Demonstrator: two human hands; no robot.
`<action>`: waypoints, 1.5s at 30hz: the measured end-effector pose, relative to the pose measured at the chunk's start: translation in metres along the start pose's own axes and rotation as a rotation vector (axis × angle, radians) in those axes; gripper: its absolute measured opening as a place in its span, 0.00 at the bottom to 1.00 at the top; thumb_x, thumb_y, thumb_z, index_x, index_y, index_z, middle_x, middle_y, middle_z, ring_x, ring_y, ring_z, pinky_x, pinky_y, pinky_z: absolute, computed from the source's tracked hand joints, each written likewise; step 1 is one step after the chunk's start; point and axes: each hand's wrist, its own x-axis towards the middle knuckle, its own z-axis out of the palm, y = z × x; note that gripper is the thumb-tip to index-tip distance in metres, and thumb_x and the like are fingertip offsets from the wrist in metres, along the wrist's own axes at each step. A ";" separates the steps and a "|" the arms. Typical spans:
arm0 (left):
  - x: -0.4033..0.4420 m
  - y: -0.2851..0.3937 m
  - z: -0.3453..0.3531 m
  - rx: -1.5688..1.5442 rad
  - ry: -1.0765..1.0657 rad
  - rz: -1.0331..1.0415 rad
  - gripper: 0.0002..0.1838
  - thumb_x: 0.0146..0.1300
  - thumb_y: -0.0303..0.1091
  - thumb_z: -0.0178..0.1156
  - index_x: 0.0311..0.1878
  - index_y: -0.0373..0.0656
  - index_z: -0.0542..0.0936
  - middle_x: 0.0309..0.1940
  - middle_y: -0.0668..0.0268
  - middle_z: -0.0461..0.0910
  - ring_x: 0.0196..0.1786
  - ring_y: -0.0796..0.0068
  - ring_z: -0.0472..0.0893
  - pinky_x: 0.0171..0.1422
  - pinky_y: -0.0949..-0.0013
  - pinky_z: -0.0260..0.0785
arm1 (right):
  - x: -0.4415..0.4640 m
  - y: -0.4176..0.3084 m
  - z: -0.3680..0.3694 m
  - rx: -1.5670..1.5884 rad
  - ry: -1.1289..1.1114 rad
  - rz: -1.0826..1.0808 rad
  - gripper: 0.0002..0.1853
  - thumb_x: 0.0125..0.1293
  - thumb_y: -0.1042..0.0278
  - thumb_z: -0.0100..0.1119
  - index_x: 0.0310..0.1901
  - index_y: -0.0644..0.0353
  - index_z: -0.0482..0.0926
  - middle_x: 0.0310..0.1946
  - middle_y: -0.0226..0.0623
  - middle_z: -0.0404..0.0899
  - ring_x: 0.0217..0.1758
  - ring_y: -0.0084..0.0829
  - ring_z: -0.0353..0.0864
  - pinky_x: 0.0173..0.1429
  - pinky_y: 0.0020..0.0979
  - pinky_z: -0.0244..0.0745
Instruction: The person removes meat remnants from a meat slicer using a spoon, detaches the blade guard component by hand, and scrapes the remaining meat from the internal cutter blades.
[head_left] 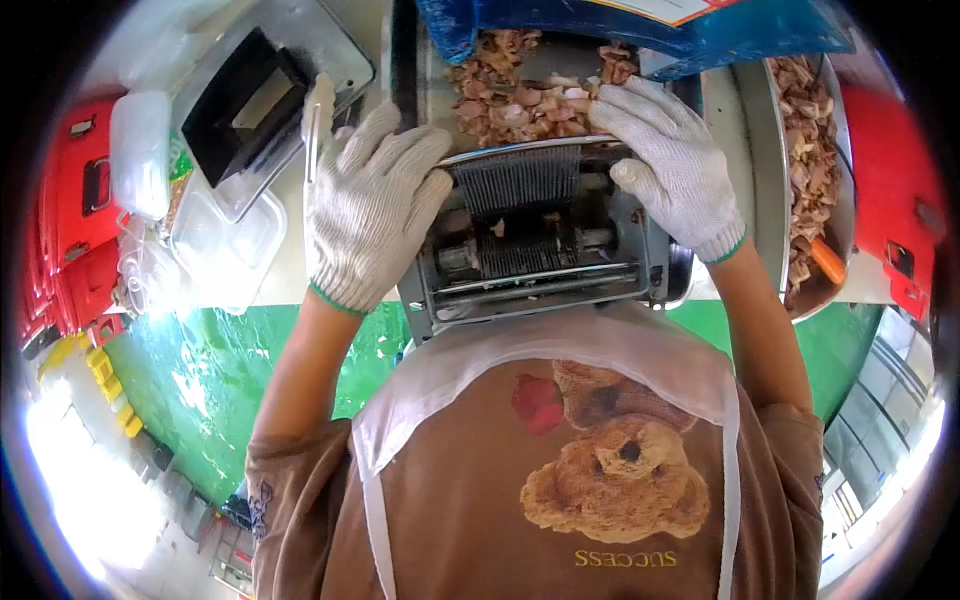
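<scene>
My left hand, in a white knit glove, lies along the left side of a metal slicing machine. Its fingers are stretched forward and its thumb is at the machine's upper left corner. A pale narrow strip shows beside its outer fingers; whether it touches the hand I cannot tell. My right hand, gloved the same way, is over the machine's upper right corner, fingers extended to the edge of a pile of sliced meat pieces. Two rows of close-set dark blades show inside the machine frame.
A blue cover overhangs the meat. At right stands a metal tub of meat pieces with an orange handle in it. A metal tray, clear plastic containers and red crates are at left.
</scene>
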 end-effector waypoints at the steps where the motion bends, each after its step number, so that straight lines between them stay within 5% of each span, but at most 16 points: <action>1: 0.002 0.002 -0.002 0.038 -0.004 0.010 0.20 0.64 0.37 0.62 0.58 0.42 0.82 0.55 0.57 0.83 0.67 0.52 0.75 0.70 0.51 0.65 | -0.001 0.002 -0.003 -0.051 -0.011 -0.014 0.26 0.69 0.45 0.57 0.63 0.48 0.80 0.64 0.34 0.79 0.72 0.45 0.71 0.75 0.48 0.66; 4: -0.001 0.005 -0.002 0.159 -0.032 0.044 0.27 0.62 0.40 0.64 0.64 0.40 0.78 0.59 0.56 0.81 0.68 0.51 0.73 0.72 0.46 0.62 | -0.002 -0.001 -0.007 -0.179 -0.051 -0.048 0.28 0.68 0.42 0.57 0.65 0.46 0.79 0.68 0.32 0.76 0.73 0.42 0.69 0.75 0.50 0.64; 7: 0.006 0.007 -0.005 0.148 -0.027 0.089 0.24 0.61 0.38 0.64 0.59 0.39 0.81 0.56 0.57 0.83 0.68 0.51 0.74 0.75 0.44 0.58 | -0.004 0.002 -0.010 -0.184 -0.053 -0.096 0.27 0.66 0.45 0.60 0.64 0.48 0.79 0.66 0.31 0.77 0.71 0.41 0.71 0.75 0.49 0.65; 10: 0.009 0.010 0.002 0.188 0.066 0.149 0.19 0.56 0.40 0.68 0.50 0.42 0.84 0.48 0.64 0.85 0.63 0.60 0.77 0.67 0.47 0.65 | -0.010 -0.005 -0.015 -0.228 -0.075 -0.085 0.24 0.64 0.50 0.63 0.60 0.49 0.81 0.63 0.29 0.78 0.70 0.39 0.71 0.74 0.48 0.66; 20: 0.007 0.018 0.006 0.157 0.068 0.191 0.17 0.55 0.37 0.70 0.49 0.46 0.83 0.49 0.66 0.85 0.64 0.63 0.76 0.61 0.51 0.68 | -0.024 -0.024 -0.017 -0.267 -0.048 -0.057 0.18 0.61 0.57 0.65 0.52 0.49 0.82 0.57 0.26 0.78 0.68 0.34 0.69 0.71 0.46 0.65; 23: 0.008 0.021 0.003 0.080 0.028 0.157 0.14 0.60 0.32 0.66 0.49 0.43 0.85 0.50 0.66 0.87 0.62 0.58 0.79 0.79 0.35 0.50 | -0.020 -0.024 -0.016 -0.287 -0.045 -0.073 0.16 0.61 0.57 0.65 0.50 0.49 0.82 0.54 0.25 0.79 0.66 0.32 0.70 0.67 0.44 0.67; 25: 0.008 0.021 0.003 0.096 0.012 0.156 0.14 0.61 0.33 0.65 0.50 0.44 0.85 0.49 0.67 0.87 0.61 0.59 0.79 0.79 0.35 0.48 | -0.017 -0.025 -0.017 -0.313 -0.058 -0.077 0.15 0.61 0.56 0.65 0.49 0.50 0.83 0.53 0.24 0.80 0.65 0.29 0.70 0.64 0.42 0.67; 35: 0.003 0.011 0.015 0.054 0.090 0.170 0.13 0.68 0.36 0.61 0.53 0.50 0.85 0.46 0.64 0.86 0.61 0.61 0.80 0.80 0.35 0.45 | 0.001 -0.013 0.008 -0.061 -0.083 -0.081 0.19 0.72 0.48 0.53 0.47 0.55 0.83 0.42 0.41 0.85 0.49 0.44 0.84 0.57 0.45 0.77; 39: 0.002 0.008 0.019 0.229 0.185 0.135 0.13 0.67 0.43 0.62 0.50 0.53 0.86 0.45 0.69 0.86 0.54 0.67 0.84 0.66 0.51 0.69 | 0.002 -0.008 0.014 -0.036 -0.156 0.031 0.23 0.76 0.47 0.46 0.51 0.56 0.84 0.44 0.43 0.86 0.52 0.47 0.83 0.58 0.44 0.77; 43: 0.006 0.000 0.034 0.284 0.098 0.060 0.18 0.75 0.44 0.53 0.63 0.57 0.80 0.56 0.62 0.83 0.66 0.62 0.76 0.80 0.38 0.51 | 0.013 -0.009 0.010 -0.004 -0.269 0.138 0.26 0.78 0.44 0.42 0.54 0.55 0.85 0.47 0.46 0.85 0.52 0.50 0.83 0.57 0.43 0.77; 45: 0.007 0.006 0.031 0.264 0.091 0.019 0.18 0.74 0.44 0.53 0.63 0.57 0.80 0.54 0.63 0.82 0.66 0.63 0.76 0.79 0.39 0.54 | 0.013 0.002 0.016 -0.042 -0.206 0.118 0.29 0.77 0.40 0.41 0.55 0.53 0.85 0.49 0.46 0.85 0.53 0.50 0.83 0.57 0.43 0.78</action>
